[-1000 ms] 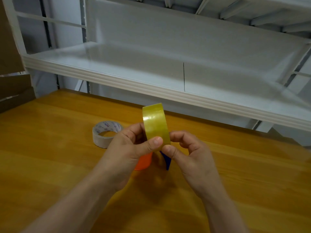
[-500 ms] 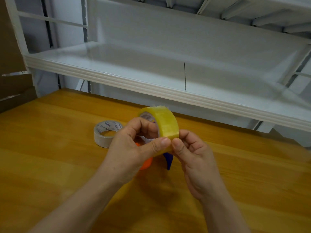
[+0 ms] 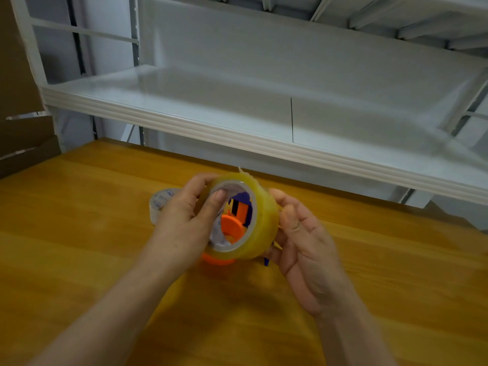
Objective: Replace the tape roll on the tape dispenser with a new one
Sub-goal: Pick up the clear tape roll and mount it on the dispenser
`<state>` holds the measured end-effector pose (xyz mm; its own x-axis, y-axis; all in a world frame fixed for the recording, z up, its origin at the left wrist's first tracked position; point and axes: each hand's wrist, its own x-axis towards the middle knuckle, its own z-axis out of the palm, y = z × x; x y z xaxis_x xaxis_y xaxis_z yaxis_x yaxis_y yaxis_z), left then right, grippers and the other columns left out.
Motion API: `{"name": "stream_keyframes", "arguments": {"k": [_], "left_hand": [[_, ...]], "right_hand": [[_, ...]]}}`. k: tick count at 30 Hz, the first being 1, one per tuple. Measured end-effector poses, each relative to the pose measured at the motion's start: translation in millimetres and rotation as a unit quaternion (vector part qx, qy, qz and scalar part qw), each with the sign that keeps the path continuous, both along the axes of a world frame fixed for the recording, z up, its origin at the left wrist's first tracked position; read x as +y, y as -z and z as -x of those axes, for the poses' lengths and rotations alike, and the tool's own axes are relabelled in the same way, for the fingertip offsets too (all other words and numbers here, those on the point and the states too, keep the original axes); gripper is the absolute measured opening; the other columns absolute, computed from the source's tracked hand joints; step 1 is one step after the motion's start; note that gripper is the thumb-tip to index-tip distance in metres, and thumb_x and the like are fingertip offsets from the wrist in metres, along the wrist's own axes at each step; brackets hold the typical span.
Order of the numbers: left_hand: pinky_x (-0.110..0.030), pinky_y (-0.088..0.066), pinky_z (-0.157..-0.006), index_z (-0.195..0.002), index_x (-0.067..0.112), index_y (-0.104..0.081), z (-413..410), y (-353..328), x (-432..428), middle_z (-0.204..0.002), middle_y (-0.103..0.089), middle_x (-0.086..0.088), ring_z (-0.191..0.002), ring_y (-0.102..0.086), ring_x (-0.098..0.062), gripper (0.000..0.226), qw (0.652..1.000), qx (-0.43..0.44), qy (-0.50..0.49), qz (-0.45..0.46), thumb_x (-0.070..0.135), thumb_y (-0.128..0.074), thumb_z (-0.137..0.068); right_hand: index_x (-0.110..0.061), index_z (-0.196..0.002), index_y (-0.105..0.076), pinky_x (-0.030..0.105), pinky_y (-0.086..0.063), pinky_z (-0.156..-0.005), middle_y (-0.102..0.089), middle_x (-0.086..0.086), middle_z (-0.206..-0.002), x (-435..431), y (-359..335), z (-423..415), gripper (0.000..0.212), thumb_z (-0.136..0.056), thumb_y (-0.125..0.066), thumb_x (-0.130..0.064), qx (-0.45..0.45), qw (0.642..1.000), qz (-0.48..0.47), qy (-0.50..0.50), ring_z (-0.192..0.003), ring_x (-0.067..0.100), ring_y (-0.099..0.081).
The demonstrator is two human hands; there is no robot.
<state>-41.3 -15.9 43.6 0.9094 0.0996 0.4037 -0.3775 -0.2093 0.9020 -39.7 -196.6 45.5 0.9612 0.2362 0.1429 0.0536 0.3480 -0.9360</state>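
A yellow roll of clear tape (image 3: 264,225) is held above the table, its open core turned toward me. My left hand (image 3: 184,223) grips it with the thumb inside the core and fingers over the top. My right hand (image 3: 303,233) cups the roll's right side, fingers spread. Through the core and below the roll I see the orange and blue tape dispenser (image 3: 237,215) on the table. A nearly used-up whitish tape roll (image 3: 161,203) lies flat on the table behind my left hand.
The wooden table (image 3: 79,260) spreads all round. A white metal shelf (image 3: 237,133) overhangs its far edge. Brown cardboard boxes (image 3: 18,101) stand at the far left.
The yellow roll has turned from edge-on to core facing me and dropped lower over the dispenser. My right hand shifted from pinching its edge to cupping its side.
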Motion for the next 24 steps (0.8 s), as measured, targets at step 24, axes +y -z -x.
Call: {"name": "stream_keyframes", "arguments": {"k": [24], "left_hand": [[-0.039, -0.060, -0.084, -0.111, 0.033, -0.067, -2.1, 5.9, -5.1, -0.102, -0.072, 0.002, -0.100, -0.070, -0.015, 0.028, 0.992, -0.005, 0.127, -0.004, 0.032, -0.054, -0.088]], "right_hand": [[-0.019, -0.079, -0.070, 0.033, -0.053, -0.069, -0.067, -0.003, -0.075, -5.2, -9.8, 7.0, 0.014, -0.079, -0.066, -0.033, -0.132, 0.976, 0.133, 0.112, -0.072, 0.017, -0.060]]}}
